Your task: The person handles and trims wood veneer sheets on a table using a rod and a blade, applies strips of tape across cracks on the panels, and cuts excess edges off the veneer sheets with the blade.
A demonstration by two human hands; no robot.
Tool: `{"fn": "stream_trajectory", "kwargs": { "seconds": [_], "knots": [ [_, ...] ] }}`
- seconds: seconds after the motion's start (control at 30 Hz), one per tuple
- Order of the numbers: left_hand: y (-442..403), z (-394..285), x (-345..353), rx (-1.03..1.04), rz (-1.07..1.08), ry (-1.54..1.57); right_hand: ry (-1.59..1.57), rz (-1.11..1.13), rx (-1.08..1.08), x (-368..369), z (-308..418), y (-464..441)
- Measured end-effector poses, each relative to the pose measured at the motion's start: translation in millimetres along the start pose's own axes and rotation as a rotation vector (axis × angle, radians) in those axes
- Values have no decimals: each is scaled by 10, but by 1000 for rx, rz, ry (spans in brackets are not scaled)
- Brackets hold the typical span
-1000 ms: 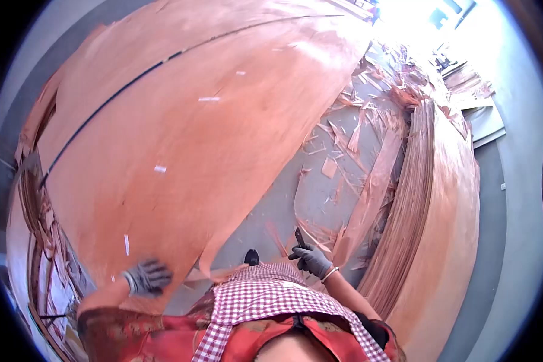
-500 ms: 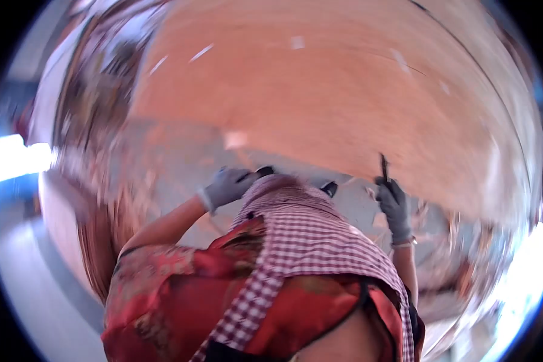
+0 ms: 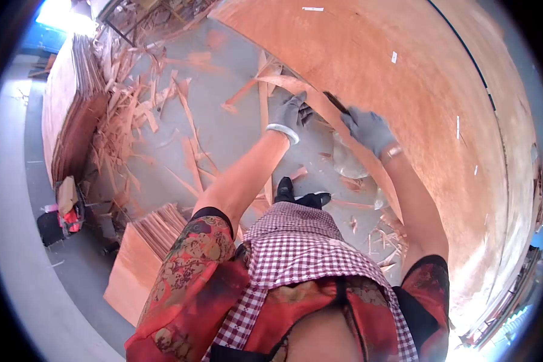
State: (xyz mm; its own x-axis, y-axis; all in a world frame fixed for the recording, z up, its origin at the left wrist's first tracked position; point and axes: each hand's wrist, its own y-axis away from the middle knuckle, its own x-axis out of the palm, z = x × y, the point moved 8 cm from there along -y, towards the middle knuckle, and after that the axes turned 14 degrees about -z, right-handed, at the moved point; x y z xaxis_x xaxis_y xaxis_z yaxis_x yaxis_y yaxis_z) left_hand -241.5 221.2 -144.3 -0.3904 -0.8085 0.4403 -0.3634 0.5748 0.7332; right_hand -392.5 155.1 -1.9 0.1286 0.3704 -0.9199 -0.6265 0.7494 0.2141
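My right hand [image 3: 371, 131], in a grey glove, is closed around a dark knife [image 3: 335, 101]. Its blade lies at the edge of a large reddish wood veneer sheet [image 3: 428, 108]. A narrow veneer strip [image 3: 330, 113] curves along that edge, passing under the knife and down toward my right forearm. My left hand [image 3: 293, 113], also gloved in grey, is closed at the strip's upper part, left of the knife. Its fingertips are partly hidden against the strip.
Torn veneer scraps [image 3: 123, 130] litter the grey floor [image 3: 217, 102]. A tall veneer stack [image 3: 72, 114] stands at the left, with a lower stack [image 3: 145, 253] nearer me. A black line [image 3: 464, 48] crosses the sheet's far side. My shoes [image 3: 285, 189] are on the floor below.
My view has turned, and the sheet now lies to the right. Both hands have reached forward and come closer together. The knife, earlier held up, is now at the sheet's edge.
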Motion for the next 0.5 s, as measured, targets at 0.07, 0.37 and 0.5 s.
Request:
{"fn": "stream_trajectory", "kwargs": {
  "seconds": [0.07, 0.37, 0.5],
  "knots": [
    [34, -40, -21, 38, -23, -26, 124, -5, -43, 32, 152, -238],
    [68, -57, -15, 85, -152, 14, 318, 52, -142, 160, 293, -453],
    [126, -36, 53, 175, -248, 150, 277, 37, -162, 267, 252, -377]
  ]
}}
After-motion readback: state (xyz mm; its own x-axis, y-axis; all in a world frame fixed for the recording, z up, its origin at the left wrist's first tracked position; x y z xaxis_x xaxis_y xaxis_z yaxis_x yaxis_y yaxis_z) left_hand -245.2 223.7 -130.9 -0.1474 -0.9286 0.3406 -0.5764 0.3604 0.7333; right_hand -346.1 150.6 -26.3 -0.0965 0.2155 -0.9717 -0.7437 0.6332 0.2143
